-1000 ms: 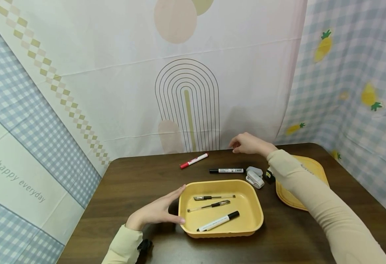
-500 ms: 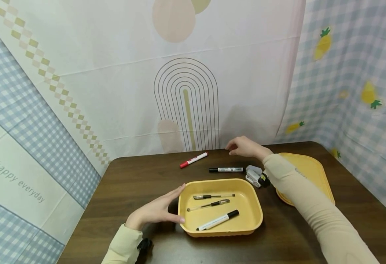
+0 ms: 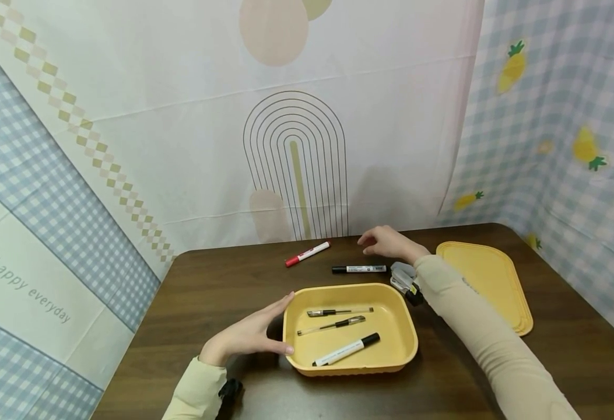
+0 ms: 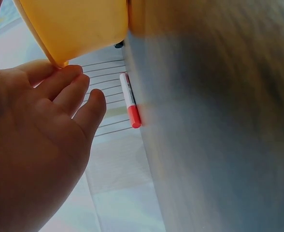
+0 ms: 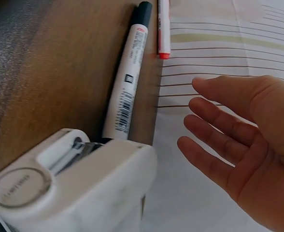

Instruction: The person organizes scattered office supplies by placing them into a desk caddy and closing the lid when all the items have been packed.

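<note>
My left hand [image 3: 251,332] rests at the left side of a yellow plastic box [image 3: 410,326], thumb and fingers spread along its rim. In the left wrist view its fingertips touch the rim corner. Inside the box lie two clear pens with black grips, the upper pen [image 3: 333,312] and the lower pen [image 3: 338,324], plus a white marker with a black cap [image 3: 346,350]. My right hand [image 3: 388,242] hangs at the back of the table, fingers loosely bent and holding nothing. Nearest to it are a black-capped marker [image 3: 361,269] and a white stapler [image 5: 93,188], partly behind the wrist in the head view.
A red-capped marker [image 3: 308,254] lies near the table's back edge. To the right, the yellow lid [image 3: 487,274] lies flat, partly covered by the right sleeve [image 3: 474,315]. A white printed cloth [image 3: 191,146] hangs just behind the table.
My right hand has shifted slightly left and down toward the black-capped marker, and its forearm has swung left, uncovering more of the lid. My left hand and the box stay in place.
</note>
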### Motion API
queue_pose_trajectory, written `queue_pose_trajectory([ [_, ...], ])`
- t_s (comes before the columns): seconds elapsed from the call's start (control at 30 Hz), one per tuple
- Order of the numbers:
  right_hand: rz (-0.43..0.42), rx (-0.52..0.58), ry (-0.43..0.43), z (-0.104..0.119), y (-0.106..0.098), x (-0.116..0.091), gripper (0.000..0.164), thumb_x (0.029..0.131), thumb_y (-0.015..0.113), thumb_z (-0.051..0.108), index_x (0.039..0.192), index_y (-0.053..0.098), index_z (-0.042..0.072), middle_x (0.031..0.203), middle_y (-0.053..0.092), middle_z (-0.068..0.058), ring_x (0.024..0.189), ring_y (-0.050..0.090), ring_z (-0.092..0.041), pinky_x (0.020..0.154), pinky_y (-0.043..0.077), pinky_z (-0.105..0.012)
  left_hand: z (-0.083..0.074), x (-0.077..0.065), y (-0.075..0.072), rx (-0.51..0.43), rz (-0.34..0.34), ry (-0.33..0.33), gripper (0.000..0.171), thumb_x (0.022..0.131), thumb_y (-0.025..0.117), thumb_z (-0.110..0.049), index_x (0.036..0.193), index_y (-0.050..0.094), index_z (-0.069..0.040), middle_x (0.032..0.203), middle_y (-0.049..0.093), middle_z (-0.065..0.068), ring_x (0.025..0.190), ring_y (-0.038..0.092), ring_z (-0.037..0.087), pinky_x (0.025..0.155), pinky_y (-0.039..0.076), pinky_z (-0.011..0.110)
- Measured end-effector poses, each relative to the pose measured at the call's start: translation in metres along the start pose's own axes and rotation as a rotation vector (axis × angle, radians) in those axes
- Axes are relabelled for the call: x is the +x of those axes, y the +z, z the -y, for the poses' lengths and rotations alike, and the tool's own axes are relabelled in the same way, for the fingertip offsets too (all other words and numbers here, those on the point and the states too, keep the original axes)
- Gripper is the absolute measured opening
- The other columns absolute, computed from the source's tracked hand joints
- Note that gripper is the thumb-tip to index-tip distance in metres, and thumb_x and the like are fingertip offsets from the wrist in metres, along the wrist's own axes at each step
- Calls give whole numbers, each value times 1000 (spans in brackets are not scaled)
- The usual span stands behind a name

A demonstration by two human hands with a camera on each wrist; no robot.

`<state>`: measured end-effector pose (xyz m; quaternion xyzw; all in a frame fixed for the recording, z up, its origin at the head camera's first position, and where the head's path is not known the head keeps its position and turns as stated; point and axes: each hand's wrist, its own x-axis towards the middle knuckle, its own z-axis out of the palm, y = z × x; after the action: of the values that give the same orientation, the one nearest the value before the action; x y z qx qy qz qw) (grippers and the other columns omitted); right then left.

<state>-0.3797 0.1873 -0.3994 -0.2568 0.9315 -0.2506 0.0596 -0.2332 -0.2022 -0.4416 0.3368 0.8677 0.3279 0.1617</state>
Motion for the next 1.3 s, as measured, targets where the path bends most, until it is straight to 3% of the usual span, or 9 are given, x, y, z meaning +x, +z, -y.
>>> queue_pose_trajectory([
  [0.27, 14, -27, 16, -3, 8, -1, 33, 95, 70, 9, 126, 68, -2, 121, 69, -16, 112, 63, -34, 95, 51, -48, 0, 0, 2, -10, -8, 0, 107, 84, 81, -46, 164, 13, -25, 168, 14, -2, 151, 17, 19, 118, 23, 54],
  [0.57, 38, -22, 9, -8, 12, -1, 33, 95, 69, 11, 126, 68, -1, 122, 68, -15, 113, 63, -33, 96, 51, -48, -1, 0, 1, -20, -12, -12, 107, 83, 81, -46, 164, 14, -25, 167, 14, -9, 151, 16, 17, 119, 22, 53],
  [1.3, 69, -4, 16, -19, 20, -7, 33, 92, 73, 6, 124, 69, -1, 115, 70, -12, 107, 65, -30, 90, 54, -44, 0, 0, 1, -22, -4, -10, 105, 85, 80, -46, 164, 14, -24, 167, 14, -6, 152, 16, 19, 119, 22, 53],
])
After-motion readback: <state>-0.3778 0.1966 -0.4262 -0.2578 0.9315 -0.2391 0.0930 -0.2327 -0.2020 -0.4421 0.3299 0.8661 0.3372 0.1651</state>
